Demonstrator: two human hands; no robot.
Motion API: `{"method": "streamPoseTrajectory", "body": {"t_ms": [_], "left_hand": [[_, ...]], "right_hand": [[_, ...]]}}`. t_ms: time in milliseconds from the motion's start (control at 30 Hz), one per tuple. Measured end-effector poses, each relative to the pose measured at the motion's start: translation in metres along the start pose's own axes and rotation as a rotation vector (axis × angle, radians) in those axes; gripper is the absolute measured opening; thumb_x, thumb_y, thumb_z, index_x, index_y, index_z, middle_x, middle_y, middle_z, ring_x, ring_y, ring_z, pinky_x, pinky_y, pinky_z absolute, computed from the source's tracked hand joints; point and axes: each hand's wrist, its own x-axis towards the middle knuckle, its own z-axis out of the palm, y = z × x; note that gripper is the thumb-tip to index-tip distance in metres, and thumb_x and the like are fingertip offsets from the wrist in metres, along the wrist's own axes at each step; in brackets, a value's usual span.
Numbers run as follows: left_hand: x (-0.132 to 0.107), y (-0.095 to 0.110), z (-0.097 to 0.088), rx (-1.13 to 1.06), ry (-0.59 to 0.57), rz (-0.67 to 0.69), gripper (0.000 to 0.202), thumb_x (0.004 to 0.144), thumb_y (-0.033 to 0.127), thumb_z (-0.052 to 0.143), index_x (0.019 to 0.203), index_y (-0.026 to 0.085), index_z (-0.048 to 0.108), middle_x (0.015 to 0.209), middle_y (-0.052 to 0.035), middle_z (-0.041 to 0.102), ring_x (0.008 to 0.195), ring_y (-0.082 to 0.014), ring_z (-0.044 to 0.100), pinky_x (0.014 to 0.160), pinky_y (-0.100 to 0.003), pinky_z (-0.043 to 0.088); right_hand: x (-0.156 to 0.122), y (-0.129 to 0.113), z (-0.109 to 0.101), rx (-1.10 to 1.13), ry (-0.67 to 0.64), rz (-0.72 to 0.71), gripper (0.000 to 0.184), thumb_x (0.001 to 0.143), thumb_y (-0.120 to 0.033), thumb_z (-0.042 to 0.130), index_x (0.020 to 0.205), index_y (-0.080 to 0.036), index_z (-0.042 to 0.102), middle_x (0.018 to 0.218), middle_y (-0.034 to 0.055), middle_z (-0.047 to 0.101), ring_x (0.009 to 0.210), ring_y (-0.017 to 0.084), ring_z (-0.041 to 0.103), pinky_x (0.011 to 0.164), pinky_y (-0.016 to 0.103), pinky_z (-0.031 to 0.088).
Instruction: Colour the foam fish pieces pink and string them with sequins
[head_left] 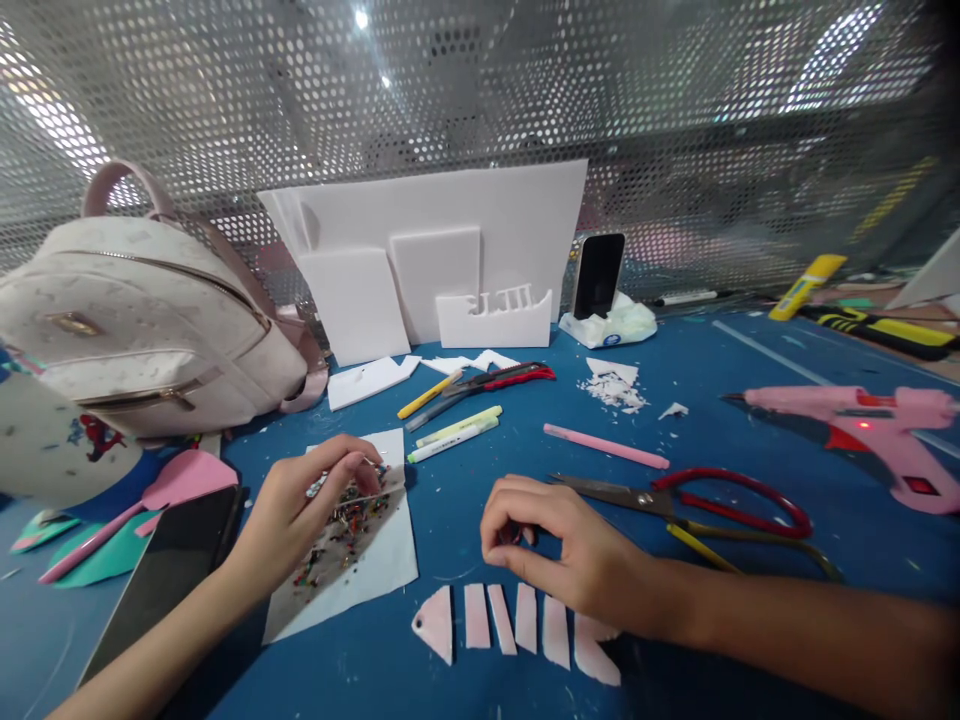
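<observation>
My left hand is over a white sheet of paper strewn with small multicoloured beads. Its thumb and fingers come together in a pinch; a thin pale edge shows at the fingertips, too small to name. Curled loosely above the blue table, my right hand hides whatever may be in its fingers. Just below it lies a pale pink fish cut into separate pieces: a head with an eye hole, several strips and a tail piece partly covered by the hand.
Scissors, a pink pen and a lit pink glue gun lie on the right. Behind are highlighters, a cutter knife, white foam boards and a propped phone. A backpack and dark phone occupy the left.
</observation>
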Motion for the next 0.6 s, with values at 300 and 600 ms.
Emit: {"method": "streamPoseTrajectory", "body": {"t_ms": [300, 600], "left_hand": [[0.005, -0.006, -0.011, 0.115, -0.299, 0.024, 0.031, 0.105, 0.033, 0.037, 0.098, 0.021, 0.065, 0.086, -0.0016, 0.072, 0.076, -0.0162, 0.066, 0.071, -0.024, 0.047], [0.015, -0.023, -0.028, -0.009, -0.554, 0.044, 0.015, 0.098, 0.027, 0.055, 0.100, 0.020, 0.068, 0.092, -0.0052, 0.074, 0.082, -0.0158, 0.070, 0.072, -0.024, 0.052]], "right_hand": [[-0.002, 0.000, -0.001, 0.000, -0.010, -0.001, 0.010, 0.093, -0.012, 0.061, 0.086, -0.020, 0.062, 0.087, -0.0009, 0.061, 0.081, 0.012, 0.052, 0.072, 0.026, 0.041], [0.001, -0.002, -0.002, -0.015, -0.020, 0.003, 0.010, 0.092, -0.012, 0.061, 0.084, -0.019, 0.062, 0.085, 0.0003, 0.062, 0.078, 0.013, 0.053, 0.068, 0.026, 0.040]]}}
